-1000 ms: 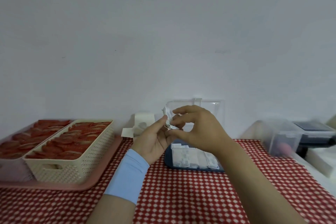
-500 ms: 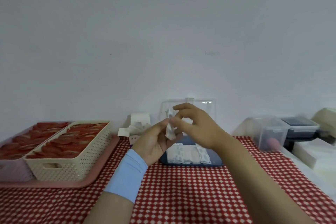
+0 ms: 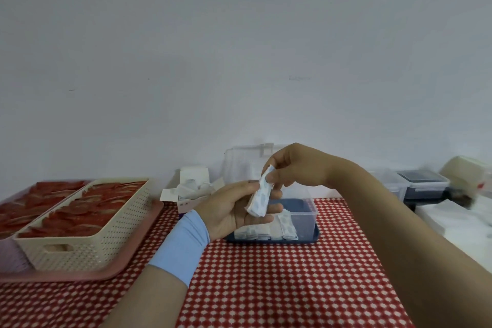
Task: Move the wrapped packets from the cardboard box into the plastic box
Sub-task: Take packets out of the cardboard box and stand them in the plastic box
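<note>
A small stack of white, blue-printed wrapped packets stands upright in the air above the clear plastic box. My left hand holds the stack between thumb and fingers. My right hand pinches its top end. The plastic box sits on a blue lid, with its clear lid raised behind, and a row of packets lies inside it. The open white cardboard box stands behind my left hand with more packets in it.
A cream perforated basket of red packets sits on a pink tray at the left. Clear containers and white sheets lie at the right. A red checked cloth covers the table.
Both hands have lowered a little and shifted right over the plastic box. The packet stack has turned more upright and shows more of its length.
</note>
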The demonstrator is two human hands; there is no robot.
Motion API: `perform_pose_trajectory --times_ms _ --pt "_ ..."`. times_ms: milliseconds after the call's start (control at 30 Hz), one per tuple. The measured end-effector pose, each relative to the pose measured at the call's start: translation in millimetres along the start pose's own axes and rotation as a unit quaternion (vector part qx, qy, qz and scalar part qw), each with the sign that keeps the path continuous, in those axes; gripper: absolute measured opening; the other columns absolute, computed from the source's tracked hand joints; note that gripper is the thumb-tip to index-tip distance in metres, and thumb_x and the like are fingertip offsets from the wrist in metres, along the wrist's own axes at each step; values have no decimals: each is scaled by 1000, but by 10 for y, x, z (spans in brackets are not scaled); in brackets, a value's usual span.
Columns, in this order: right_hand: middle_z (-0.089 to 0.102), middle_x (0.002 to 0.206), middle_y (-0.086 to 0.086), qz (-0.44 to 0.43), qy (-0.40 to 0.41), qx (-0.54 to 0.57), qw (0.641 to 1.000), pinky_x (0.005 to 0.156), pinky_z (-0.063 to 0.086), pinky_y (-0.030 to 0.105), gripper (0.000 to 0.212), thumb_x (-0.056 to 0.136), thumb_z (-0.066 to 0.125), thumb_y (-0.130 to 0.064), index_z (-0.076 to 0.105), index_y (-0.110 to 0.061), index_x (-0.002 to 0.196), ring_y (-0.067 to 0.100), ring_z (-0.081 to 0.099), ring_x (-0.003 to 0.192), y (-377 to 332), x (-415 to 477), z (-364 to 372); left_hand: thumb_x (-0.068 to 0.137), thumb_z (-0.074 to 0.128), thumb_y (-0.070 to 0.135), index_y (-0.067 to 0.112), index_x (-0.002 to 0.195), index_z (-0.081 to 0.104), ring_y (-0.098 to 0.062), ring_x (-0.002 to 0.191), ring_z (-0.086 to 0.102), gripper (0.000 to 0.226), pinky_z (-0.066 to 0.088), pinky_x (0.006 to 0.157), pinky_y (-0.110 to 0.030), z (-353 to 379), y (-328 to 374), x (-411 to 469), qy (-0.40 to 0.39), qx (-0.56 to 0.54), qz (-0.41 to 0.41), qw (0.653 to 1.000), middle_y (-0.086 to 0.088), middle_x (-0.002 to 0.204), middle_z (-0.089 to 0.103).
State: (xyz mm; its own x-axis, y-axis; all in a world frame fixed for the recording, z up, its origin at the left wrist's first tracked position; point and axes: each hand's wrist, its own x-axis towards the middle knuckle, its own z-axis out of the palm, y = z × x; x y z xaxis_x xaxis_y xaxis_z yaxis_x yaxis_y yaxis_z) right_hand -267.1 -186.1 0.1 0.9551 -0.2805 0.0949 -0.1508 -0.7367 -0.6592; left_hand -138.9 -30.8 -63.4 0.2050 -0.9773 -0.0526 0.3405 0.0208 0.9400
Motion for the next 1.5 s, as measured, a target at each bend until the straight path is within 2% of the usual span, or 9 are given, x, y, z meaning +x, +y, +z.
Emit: perform_pose_trajectory --times_ms 100,200,367,533,733,867,1133,1367,1500 --pt "77 81 -3 21 46 -22 998 71 57 34 11 93 65 -14 75 -16 95 10 72 74 109 21 -58 98 58 18 4 115 64 -31 102 71 22 61 83 -40 33 32 155 76 147 27 986 -18 112 71" --pt "72 70 -8 31 79 -53 995 55 52 27 10 93 65 -14 74 -18 92 6 68 63 245 57 -103 87 71 9 9 96 70 -28 84 73 9 62 75 -40 86 50 353 165 325 78 928 -12 91 75" --pt "76 83 -1 63 63 -55 995 50 46 25 9 96 62 -15 71 -16 95 11 74 68 485 127 -172 80 72 11 17 86 71 -20 68 70 9 63 72 -38 143 17 653 177 453 104 867 2 70 69" --pt "71 85 0 82 94 -128 984 61 48 27 12 97 60 -16 71 -20 92 10 61 53 760 217 -245 90 63 23 16 95 70 -16 76 66 11 58 78 -31 70 -119 949 129 473 62 869 -2 83 70" --pt "69 100 -4 136 26 -265 954 84 53 30 15 96 57 -18 71 -21 101 17 64 90 1017 399 -60 70 45 61 22 98 68 -23 101 57 54 46 95 -45 -17 -267 1136 -39 663 -91 742 -1 108 64" --pt "72 101 2 165 -43 -295 940 86 57 32 17 93 65 -19 73 -15 108 18 67 88 1101 529 106 57 43 70 30 77 60 -23 100 49 48 45 94 -48 -22 -390 1221 -95 725 -141 667 0 101 55" --pt "72 94 -1 210 -61 -422 880 80 56 31 18 86 72 -23 74 -16 103 18 67 84 1206 645 326 60 57 59 30 60 54 -27 92 59 29 52 75 -39 -124 -520 1348 -91 725 -132 670 -2 99 58" --pt "48 77 -4 253 -35 -457 852 103 29 54 6 93 56 -23 52 -19 93 22 51 89 1269 651 511 64 63 55 25 102 62 -23 103 57 48 54 88 -44 -140 -524 1347 -82 725 -130 672 1 120 53" --pt "47 76 -4 277 -31 -446 851 109 26 61 8 92 58 -23 52 -20 96 22 52 91 1291 690 538 68 65 49 29 75 57 -21 87 61 22 56 80 -39 -146 -547 1339 -91 722 -115 676 0 106 58"
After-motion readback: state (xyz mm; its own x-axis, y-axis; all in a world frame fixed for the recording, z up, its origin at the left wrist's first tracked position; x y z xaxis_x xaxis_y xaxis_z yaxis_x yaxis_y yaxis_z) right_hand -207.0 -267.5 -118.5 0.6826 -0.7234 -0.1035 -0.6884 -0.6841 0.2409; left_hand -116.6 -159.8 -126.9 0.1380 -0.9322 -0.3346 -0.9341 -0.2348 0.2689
